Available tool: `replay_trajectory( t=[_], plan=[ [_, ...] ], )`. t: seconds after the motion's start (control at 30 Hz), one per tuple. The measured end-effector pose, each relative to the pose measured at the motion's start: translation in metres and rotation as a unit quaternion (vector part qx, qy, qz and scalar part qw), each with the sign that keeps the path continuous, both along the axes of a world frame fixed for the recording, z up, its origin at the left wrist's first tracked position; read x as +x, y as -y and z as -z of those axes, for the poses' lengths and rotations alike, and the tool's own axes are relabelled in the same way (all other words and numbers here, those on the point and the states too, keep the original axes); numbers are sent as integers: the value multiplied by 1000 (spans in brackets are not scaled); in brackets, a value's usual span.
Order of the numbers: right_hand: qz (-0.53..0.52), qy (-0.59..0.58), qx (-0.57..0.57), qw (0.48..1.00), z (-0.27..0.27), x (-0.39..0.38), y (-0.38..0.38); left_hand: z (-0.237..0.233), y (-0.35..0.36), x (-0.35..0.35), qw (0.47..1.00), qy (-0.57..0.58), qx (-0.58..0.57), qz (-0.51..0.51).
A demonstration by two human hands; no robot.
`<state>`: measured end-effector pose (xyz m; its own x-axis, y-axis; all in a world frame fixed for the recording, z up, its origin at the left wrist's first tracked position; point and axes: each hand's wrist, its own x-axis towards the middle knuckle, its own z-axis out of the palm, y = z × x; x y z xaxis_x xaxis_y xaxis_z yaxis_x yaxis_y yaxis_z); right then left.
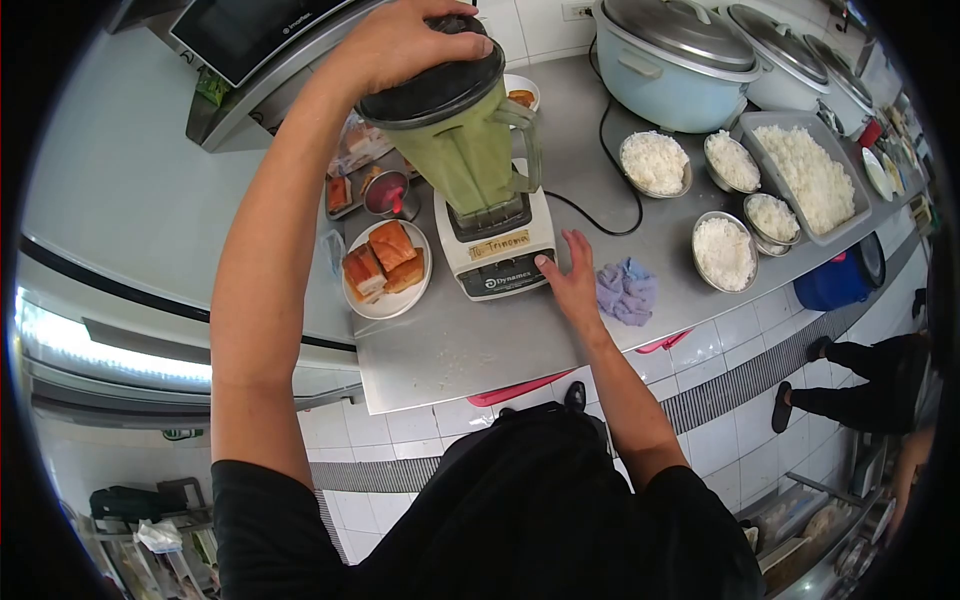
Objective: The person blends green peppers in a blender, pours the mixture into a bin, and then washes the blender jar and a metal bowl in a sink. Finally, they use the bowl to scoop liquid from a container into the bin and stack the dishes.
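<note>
A blender (495,235) stands upright on the steel counter, its clear jug (450,150) holding a thick green mixture. My left hand (415,45) lies over the black lid (435,90), gripping it from above with the fingers bent round its far side. Beside the base, my right hand (572,285) has its fingers spread and its thumb on the right end of the control panel (500,275). Left of the blender, a white plate (375,307) carries chunks of browned meat (392,245). A crumpled purple cloth (628,290) lies right of my right hand.
Several metal bowls of white rice (724,253) and a grey tub of rice (845,225) sit on the right. Large lidded rice cookers (680,75) line the back. A black power cord (605,140) crosses the counter. Another person (860,390) stands at the far right.
</note>
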<state>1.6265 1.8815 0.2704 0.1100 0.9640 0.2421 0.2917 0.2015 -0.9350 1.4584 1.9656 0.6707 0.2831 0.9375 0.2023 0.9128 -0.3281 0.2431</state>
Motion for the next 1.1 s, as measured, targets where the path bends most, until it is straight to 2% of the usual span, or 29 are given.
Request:
replay_trajectory(
  t=[0.27, 0.33, 0.43, 0.67, 0.83, 0.97, 1.1],
  plan=[
    [-2, 12, 17, 1000, 20, -1, -3, -3, 5, 1, 999, -25, 5, -28],
    [-3, 20, 19, 1000, 13, 0, -2, -5, 10, 3, 1000, -4, 4, 3],
    [-6, 16, 3, 1000, 1, 1, -2, -2, 4, 1, 1000, -12, 14, -11],
    [-15, -1, 14, 1000, 6, 1, 0, 1, 3, -1, 1000, 1, 14, -3],
    [-20, 29, 13, 999, 5, 4, 1, -14, 24, 8, 1000, -18, -3, 4],
    [-18, -7, 41, 999, 6, 8, 4, 9, -16, -12, 998, -5, 65, 17],
    [51, 45, 75, 995, 18, 41, 17, 10, -17, -14, 997, -5, 70, 30]
  ],
)
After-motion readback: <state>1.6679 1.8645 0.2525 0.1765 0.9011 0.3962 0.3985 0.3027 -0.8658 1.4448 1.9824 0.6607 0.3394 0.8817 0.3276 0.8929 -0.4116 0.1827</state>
